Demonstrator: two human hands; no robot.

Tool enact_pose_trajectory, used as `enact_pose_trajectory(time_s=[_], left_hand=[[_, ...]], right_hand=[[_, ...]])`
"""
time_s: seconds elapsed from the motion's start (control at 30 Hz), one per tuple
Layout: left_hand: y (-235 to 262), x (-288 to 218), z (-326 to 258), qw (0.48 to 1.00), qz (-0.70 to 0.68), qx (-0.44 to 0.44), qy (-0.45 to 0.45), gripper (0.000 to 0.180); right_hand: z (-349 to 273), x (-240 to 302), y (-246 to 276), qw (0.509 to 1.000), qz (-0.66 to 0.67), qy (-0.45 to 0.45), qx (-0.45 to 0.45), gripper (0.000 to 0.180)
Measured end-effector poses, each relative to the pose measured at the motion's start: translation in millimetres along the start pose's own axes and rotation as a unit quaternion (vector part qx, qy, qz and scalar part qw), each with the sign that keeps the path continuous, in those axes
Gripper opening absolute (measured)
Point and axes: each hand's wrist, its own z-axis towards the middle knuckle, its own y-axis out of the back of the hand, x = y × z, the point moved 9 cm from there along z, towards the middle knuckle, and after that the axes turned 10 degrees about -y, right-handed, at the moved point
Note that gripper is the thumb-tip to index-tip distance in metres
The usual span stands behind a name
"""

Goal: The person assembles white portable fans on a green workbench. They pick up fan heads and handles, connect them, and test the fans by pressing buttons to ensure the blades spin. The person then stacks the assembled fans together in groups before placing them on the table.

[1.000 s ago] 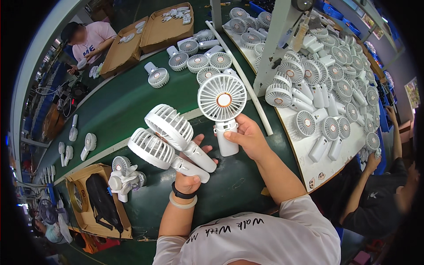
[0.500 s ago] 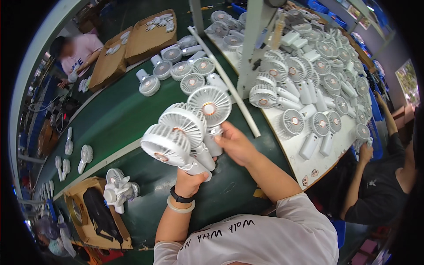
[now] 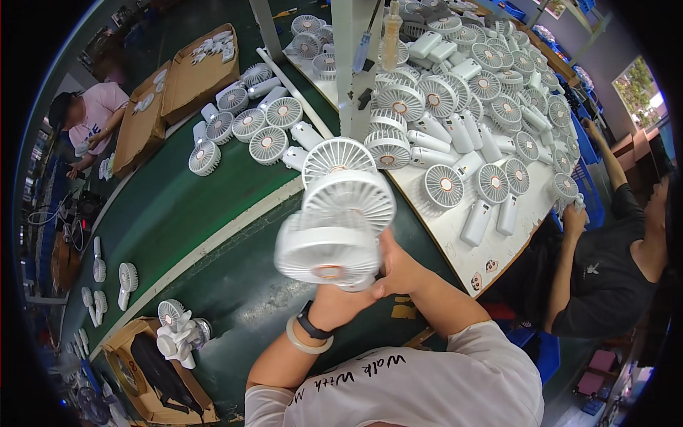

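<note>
Left of the held fans, a cardboard box contains a black bag.

Three round-headed white plastic fans, held one behind another, are above a flat dark-green worktop. Rightward, a heap of such fans lies on a flat white worktop. Ahead-left, loose fans lie right of open brown cardboard trays; nearer left, a brown cardboard box holds a black bag.

1 wide head cam, looks down, close abv L hand & R hand
</note>
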Motion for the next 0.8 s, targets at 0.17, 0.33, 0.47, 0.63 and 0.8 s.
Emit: enact_pose_trajectory(time_s=[0.17, 0.33, 0.47, 0.63, 0.8], left_hand=[[-9.6, -41.1, -2.8, 0.943, 0.328, 0.011, -0.049, 0.093], [23.7, -62.0, 11.3, 0.969, 0.23, -0.008, -0.091, 0.047], [98.4, -10.5, 45.8, 0.938, 0.287, -0.191, -0.043, 0.023], [33.1, -12.2, 74.8, 0.998, -0.051, 0.008, 0.044, 0.039], [2.0, 3.2, 59.1, 0.992, -0.088, -0.023, 0.09, 0.048]], right_hand=[[-9.1, -16.3, 2.3, 0.967, 0.24, -0.082, 0.004, 0.094], [-7.8, 1.9, 20.6, 0.932, 0.358, -0.017, 0.057, 0.097], [-6.3, 12.7, 15.6, 0.909, 0.403, -0.023, 0.104, 0.1], [-8.8, 25.6, 27.1, 0.949, 0.309, 0.005, 0.064, 0.103], [-10.2, 30.8, 36.2, 0.958, 0.287, 0.02, 0.017, 0.102]])
